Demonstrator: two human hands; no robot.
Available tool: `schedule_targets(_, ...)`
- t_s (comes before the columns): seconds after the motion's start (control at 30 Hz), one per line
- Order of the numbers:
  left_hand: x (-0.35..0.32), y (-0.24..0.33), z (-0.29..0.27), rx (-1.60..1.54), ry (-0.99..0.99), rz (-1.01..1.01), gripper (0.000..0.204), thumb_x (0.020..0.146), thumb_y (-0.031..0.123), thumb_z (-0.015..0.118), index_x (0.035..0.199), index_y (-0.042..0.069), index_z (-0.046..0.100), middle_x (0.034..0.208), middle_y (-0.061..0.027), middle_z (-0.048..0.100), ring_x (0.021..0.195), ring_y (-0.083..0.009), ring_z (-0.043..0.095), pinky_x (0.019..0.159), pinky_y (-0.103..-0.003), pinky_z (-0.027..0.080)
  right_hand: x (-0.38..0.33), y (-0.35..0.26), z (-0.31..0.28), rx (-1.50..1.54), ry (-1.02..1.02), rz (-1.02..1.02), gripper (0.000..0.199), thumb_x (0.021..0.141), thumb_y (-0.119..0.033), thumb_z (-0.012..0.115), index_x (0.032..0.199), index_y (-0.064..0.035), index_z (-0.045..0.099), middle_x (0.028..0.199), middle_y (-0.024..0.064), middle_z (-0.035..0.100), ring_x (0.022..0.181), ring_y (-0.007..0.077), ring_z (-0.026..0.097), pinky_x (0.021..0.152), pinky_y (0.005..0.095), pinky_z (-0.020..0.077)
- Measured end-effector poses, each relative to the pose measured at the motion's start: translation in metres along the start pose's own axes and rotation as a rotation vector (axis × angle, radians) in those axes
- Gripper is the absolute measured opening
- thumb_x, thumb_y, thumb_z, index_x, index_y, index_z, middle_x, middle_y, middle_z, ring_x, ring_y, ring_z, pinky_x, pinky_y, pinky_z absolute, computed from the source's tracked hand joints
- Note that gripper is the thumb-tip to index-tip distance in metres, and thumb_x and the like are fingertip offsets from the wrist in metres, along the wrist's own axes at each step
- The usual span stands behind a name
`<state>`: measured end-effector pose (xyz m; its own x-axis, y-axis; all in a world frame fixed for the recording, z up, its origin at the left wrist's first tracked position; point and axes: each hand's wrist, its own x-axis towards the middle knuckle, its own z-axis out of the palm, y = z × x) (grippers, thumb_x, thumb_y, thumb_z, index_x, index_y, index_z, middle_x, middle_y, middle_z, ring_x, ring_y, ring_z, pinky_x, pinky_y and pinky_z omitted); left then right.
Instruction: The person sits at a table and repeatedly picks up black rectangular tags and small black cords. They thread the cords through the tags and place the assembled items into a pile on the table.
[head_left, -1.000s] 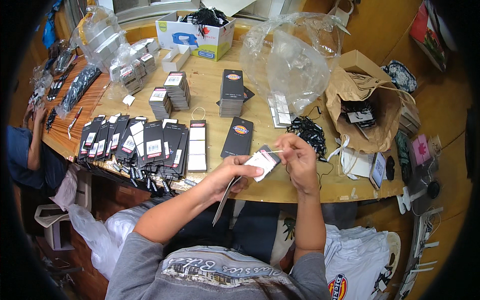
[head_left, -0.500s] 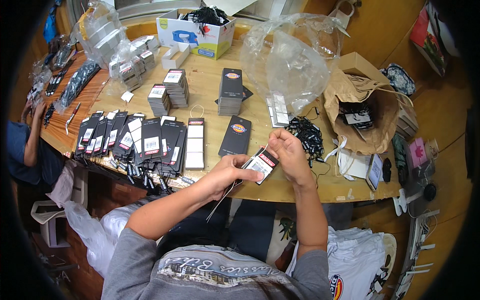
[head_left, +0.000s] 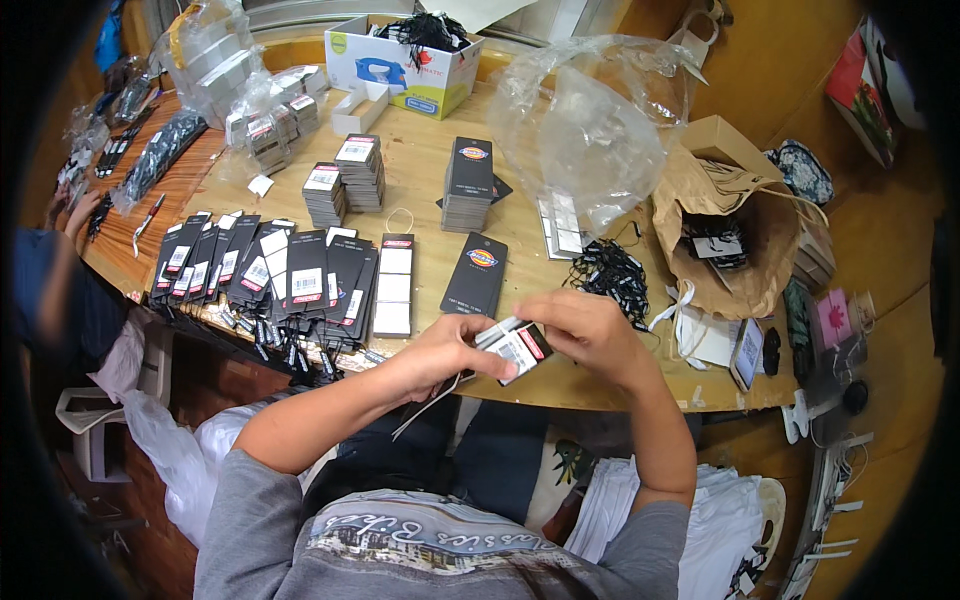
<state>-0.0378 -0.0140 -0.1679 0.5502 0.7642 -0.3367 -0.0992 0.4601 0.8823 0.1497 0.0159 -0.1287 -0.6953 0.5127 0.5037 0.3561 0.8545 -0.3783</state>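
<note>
A long wooden bench (head_left: 420,190) fills most of the room ahead, and over its right half lies a big crumpled clear plastic bag (head_left: 585,120), with an open brown paper bag (head_left: 740,240) slumped just beside it. At the far edge stands a white cardboard box (head_left: 400,60) with black cords spilling out of its top. Along the near left edge a fanned row of black hang tags (head_left: 270,270) overlaps one another, and behind it sit short stacks of tags (head_left: 345,180). A lone black tag (head_left: 477,273) lies flat near the middle, and a tangle of black strings (head_left: 610,270) lies close to the paper bag. Just over the near edge of the bench the two hands meet: the left hand (head_left: 445,350) is closed, pinching a small black-and-white tag (head_left: 515,345) from the left, and the right hand (head_left: 590,330) curls tight over the same tag from above, fingers bent and close together.
</note>
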Motion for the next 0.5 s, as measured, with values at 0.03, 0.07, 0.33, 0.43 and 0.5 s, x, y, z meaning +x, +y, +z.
schedule_targets(0.03,0.001,-0.004,0.001,0.036,-0.004,0.021,0.043,0.057,0.015,0.071,0.092,-0.005,0.054,0.082,-0.0100,0.057,0.072,-0.0133,0.052,0.067,-0.022,0.038,-0.002,0.003,-0.003,0.112,-0.076,0.076,0.021,0.063,0.000,0.056,0.084,-0.0039,0.057,0.074,0.0089,0.057,0.063,0.0220,0.055,0.056,0.0295,0.0441)
schedule_targets(0.07,0.002,-0.006,0.002,0.071,-0.005,0.040,0.044,0.057,0.015,0.071,0.092,-0.005,0.054,0.082,-0.0101,0.057,0.072,-0.0134,0.052,0.067,-0.022,0.038,-0.003,0.005,-0.005,0.227,-0.154,0.151,0.019,0.063,0.000,0.055,0.082,-0.0033,0.057,0.074,0.0088,0.057,0.062,0.0220,0.054,0.056,0.0291,0.0441)
schedule_targets(0.33,0.005,-0.009,0.008,0.127,-0.046,-0.004,0.048,0.056,0.016,0.071,0.093,-0.007,0.053,0.078,-0.0101,0.058,0.069,-0.0134,0.053,0.064,-0.022,0.040,0.002,0.021,0.014,0.703,-0.178,0.714,0.010,0.064,0.000,0.043,0.064,0.0016,0.053,0.057,0.0022,0.052,0.053,0.0088,0.049,0.050,0.0211,0.0401)
schedule_targets(0.43,0.005,-0.008,0.016,0.260,-0.017,0.093,0.054,0.054,0.018,0.073,0.097,-0.007,0.052,0.083,-0.0120,0.058,0.076,-0.0146,0.054,0.070,-0.024,0.041,0.001,0.032,0.013,0.978,-0.192,0.918,0.009,0.064,0.000,0.042,0.060,-0.0011,0.050,0.054,0.0019,0.048,0.048,0.0092,0.045,0.047,0.0207,0.0366)
schedule_targets(0.5,0.004,-0.006,0.014,0.431,0.079,0.259,0.057,0.053,0.018,0.074,0.099,-0.007,0.051,0.087,-0.0126,0.057,0.079,-0.0159,0.054,0.072,-0.025,0.041,-0.007,0.043,0.010,1.171,-0.023,0.960,0.008,0.067,-0.003,0.044,0.061,-0.0018,0.049,0.053,0.0020,0.048,0.048,0.0104,0.046,0.048,0.0221,0.0377)
